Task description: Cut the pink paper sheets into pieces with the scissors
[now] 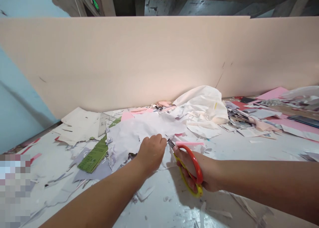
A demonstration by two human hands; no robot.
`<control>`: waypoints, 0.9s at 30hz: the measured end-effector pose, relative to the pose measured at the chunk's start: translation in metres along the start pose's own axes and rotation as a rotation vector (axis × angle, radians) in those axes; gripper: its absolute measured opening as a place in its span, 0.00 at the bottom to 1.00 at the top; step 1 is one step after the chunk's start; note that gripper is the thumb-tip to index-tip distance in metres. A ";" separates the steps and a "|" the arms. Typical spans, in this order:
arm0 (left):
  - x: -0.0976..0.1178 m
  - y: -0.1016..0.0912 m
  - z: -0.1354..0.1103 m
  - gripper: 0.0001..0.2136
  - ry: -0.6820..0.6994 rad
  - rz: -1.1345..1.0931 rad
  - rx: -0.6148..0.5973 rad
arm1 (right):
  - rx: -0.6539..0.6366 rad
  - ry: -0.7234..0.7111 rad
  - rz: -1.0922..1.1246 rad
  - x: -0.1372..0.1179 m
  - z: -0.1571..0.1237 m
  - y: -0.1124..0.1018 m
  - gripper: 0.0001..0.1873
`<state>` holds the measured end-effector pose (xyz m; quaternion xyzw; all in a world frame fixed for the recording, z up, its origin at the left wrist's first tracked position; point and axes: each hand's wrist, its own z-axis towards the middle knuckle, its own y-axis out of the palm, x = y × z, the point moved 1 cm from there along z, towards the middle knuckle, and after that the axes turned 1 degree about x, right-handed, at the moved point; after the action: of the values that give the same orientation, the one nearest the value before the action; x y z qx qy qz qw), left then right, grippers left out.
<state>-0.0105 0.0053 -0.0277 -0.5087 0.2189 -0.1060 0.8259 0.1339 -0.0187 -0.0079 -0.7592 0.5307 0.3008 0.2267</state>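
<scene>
My right hand (191, 171) is wrapped round a pair of scissors (198, 166) with one red and one yellow handle. The scissor blades point up and left, their tips close beside the fingers of my left hand (152, 153). That left hand is closed, knuckles up, at the near edge of a crumpled white sheet of paper (152, 124); it appears to pinch the paper, though its fingertips are hidden. Left of it lies a green printed booklet (94, 155), partly under torn paper. A narrow pink strip (189, 143) is just beyond the scissors.
White crumpled sheets (204, 110) are heaped against the beige partition (149, 61). Off-white sheets (81, 125) lie at the left by a blue wall (20, 101). Mixed paper scraps (241, 120) and a dark flat object (305, 120) are at the right. Shreds litter the white tabletop (159, 201).
</scene>
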 end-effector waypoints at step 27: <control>-0.005 0.005 0.013 0.09 -0.119 -0.108 0.026 | -0.418 0.082 -0.040 -0.017 -0.020 -0.028 0.38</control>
<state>-0.0096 0.0199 -0.0263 -0.5145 0.1401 -0.1227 0.8370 0.1605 -0.0107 0.0187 -0.8117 0.4504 0.3687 0.0484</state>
